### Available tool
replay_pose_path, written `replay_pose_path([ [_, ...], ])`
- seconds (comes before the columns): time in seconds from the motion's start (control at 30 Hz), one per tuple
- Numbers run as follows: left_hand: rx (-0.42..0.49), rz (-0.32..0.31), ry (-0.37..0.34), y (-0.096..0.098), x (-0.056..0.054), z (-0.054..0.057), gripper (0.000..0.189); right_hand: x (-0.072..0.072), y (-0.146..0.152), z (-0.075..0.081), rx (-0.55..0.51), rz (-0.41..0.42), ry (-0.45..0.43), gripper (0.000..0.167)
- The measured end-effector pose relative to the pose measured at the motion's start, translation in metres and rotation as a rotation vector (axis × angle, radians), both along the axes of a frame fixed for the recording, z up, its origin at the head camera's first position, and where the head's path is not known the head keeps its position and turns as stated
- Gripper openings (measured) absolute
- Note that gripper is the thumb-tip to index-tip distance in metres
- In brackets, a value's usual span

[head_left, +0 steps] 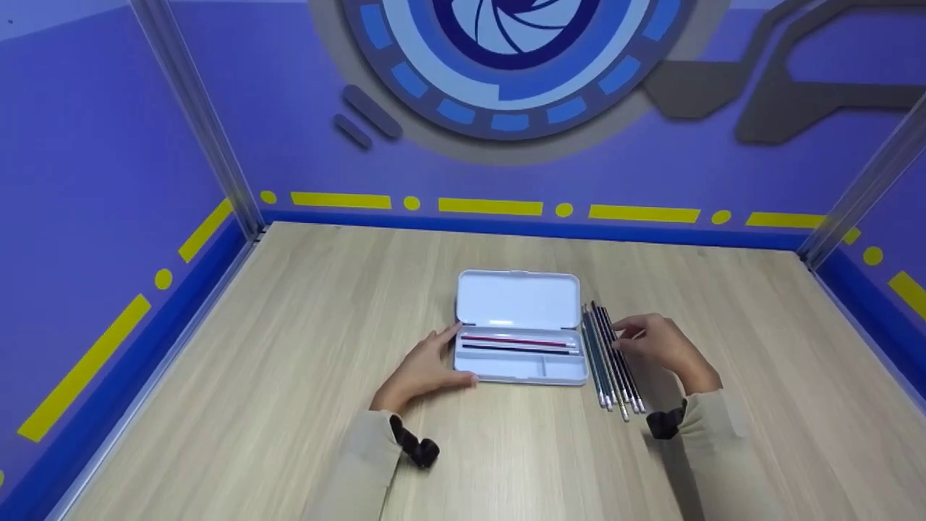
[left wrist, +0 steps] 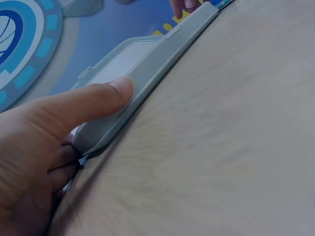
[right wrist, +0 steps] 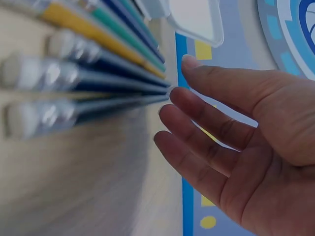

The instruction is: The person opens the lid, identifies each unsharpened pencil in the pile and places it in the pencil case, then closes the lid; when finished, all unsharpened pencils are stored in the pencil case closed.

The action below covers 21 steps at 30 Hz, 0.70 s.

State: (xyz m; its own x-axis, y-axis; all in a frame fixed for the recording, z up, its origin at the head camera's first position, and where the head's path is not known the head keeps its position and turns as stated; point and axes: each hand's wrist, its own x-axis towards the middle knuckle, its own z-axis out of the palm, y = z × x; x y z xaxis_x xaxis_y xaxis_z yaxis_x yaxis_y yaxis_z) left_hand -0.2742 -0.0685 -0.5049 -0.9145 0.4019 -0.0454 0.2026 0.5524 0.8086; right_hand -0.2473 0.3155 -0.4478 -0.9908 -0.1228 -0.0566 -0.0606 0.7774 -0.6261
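Note:
A white pencil case (head_left: 499, 371) lies with its lid (head_left: 518, 298) raised at the back. Inside its rear compartment are a red pencil (head_left: 515, 341) and a dark pencil (head_left: 515, 349). My left hand (head_left: 427, 369) holds the case by its left end, thumb along the front wall and fingers round the end, as the left wrist view shows. To the right of the case lie several pencils (head_left: 611, 362) side by side, eraser ends toward me. My right hand (head_left: 658, 347) is at the right edge of this bunch, its fingers loosely bent and apart from the thumb in the right wrist view.
The wooden table (head_left: 289, 318) is enclosed by blue panels (head_left: 289, 145) at the back and sides, with metal posts at the corners. Black bands (head_left: 416, 443) circle both sleeves at the wrists. Front sections of the case are divided by a small partition.

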Motion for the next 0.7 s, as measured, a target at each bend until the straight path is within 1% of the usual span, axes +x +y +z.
replay_pose_path([
  [0.1, -0.004, -0.006, 0.003, 0.001, 0.0, 0.0, 0.103, 0.003, 0.006, -0.004, -0.011, -0.012, -0.043, 0.035],
  [0.23, -0.001, -0.013, 0.007, 0.004, -0.001, 0.0, 0.102, 0.006, 0.012, -0.004, -0.026, -0.011, -0.086, 0.041],
  [0.43, -0.01, -0.018, 0.002, 0.005, -0.001, 0.001, 0.1, 0.008, 0.014, -0.003, -0.051, -0.042, -0.196, 0.05],
  [0.57, 0.0, -0.019, 0.005, 0.002, 0.0, 0.001, 0.1, 0.008, 0.013, -0.005, -0.097, -0.064, -0.238, 0.052],
  [0.7, 0.013, -0.012, 0.006, -0.001, 0.001, 0.001, 0.1, 0.007, 0.01, -0.008, -0.132, -0.082, -0.258, 0.052],
])
